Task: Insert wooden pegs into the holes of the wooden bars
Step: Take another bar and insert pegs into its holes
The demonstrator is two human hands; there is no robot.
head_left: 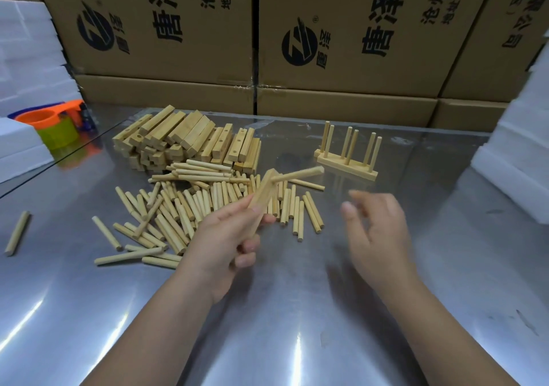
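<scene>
My left hand [225, 237] grips a wooden bar [263, 197] tilted upward above the table. One wooden peg [298, 174] sticks out sideways from the bar's upper end, pointing right. My right hand [377, 228] hovers to the right of the bar with relaxed fingers, holding nothing. A spread of loose pegs [178, 207] lies on the steel table behind and left of my left hand. A pile of bars with holes [190, 142] is stacked beyond the pegs. Two bars with upright pegs [347, 157] stand at the back right.
Cardboard boxes [326, 44] wall off the back of the table [267, 311]. White foam blocks [517, 160] stand at the right and left edges. Orange and green plastic cups [50, 124] sit at the far left. A single peg [17, 232] lies alone near the left edge.
</scene>
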